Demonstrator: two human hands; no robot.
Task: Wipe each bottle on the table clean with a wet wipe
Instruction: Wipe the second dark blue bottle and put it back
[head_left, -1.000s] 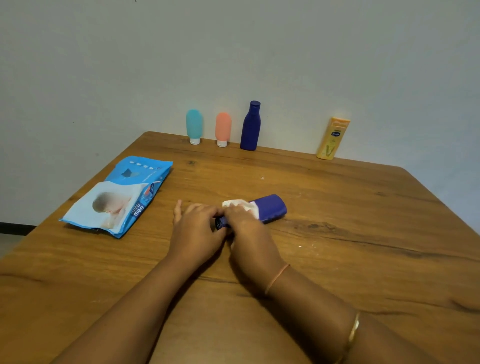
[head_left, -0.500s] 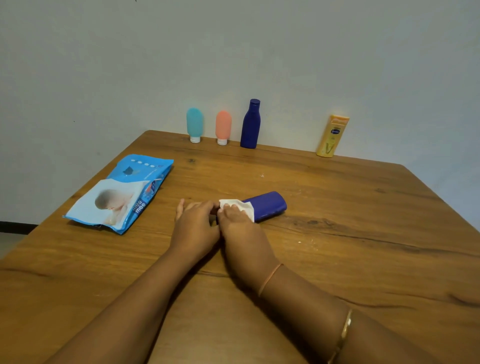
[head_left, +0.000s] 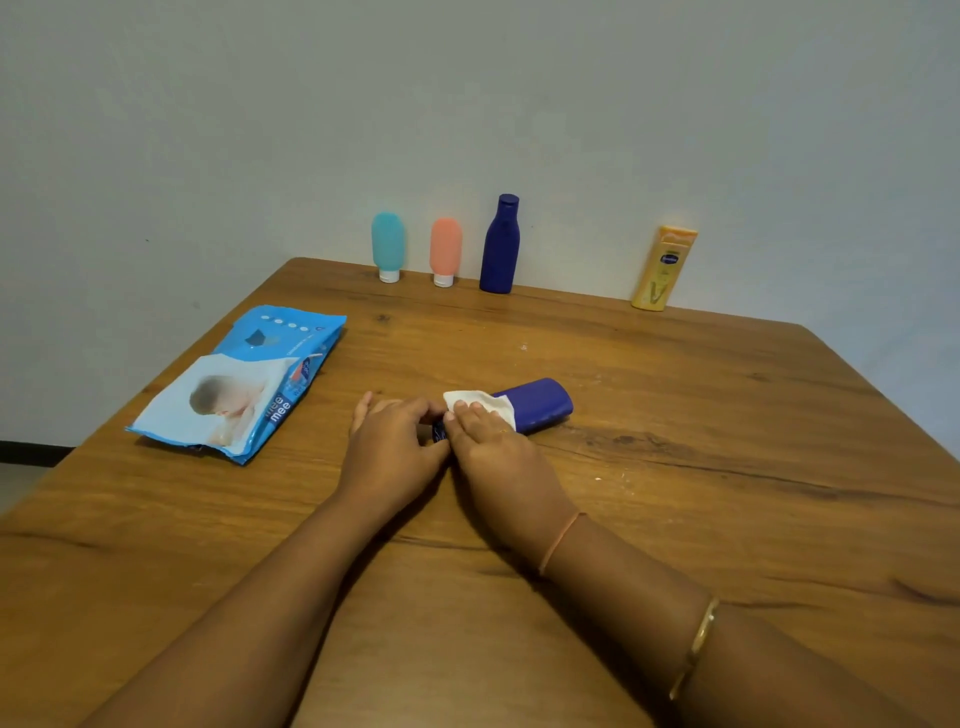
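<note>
A dark blue bottle (head_left: 537, 405) lies on its side in the middle of the wooden table (head_left: 727, 493). A white wet wipe (head_left: 475, 401) is draped over its near half. My right hand (head_left: 488, 441) lies on the wipe with fingers extended, pressing it against the bottle. My left hand (head_left: 392, 447) grips the bottle's left end with curled fingers and thumb. Along the back edge stand a teal tube (head_left: 387, 249), a coral tube (head_left: 445, 249), a tall dark blue bottle (head_left: 501, 247) and a yellow bottle (head_left: 664, 267).
A blue pack of wet wipes (head_left: 244, 384) lies flat at the left of the table. A grey wall rises directly behind the back edge. The table's left and right edges slant outward toward me.
My right hand has slid the wipe a little along the lying bottle toward its left end. The left hand keeps its hold on that end. The bottles at the back stand where they were.
</note>
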